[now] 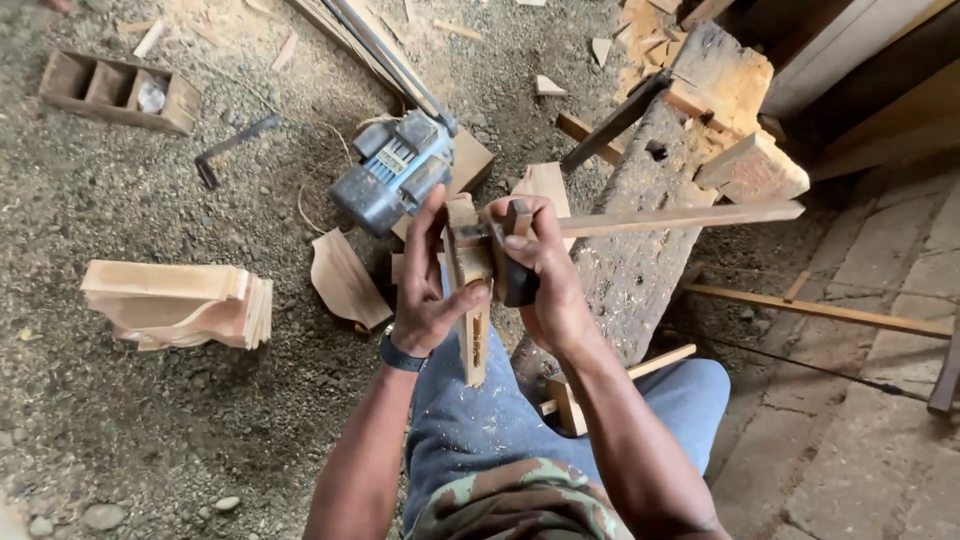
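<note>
Head view: both hands, left (425,300) and right (545,275), are closed around a wooden marking gauge (470,270) held above the knees; a blue power planer (395,170) lies just beyond them.

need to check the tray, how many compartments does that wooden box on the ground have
3 show: the wooden box lies at top left; left and middle compartments look empty, the right holds a small pale object. None seem hidden.

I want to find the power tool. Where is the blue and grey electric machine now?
The electric machine lies on the dirt ground just above the left hand in the head view, left of the worn wooden beam.
</note>
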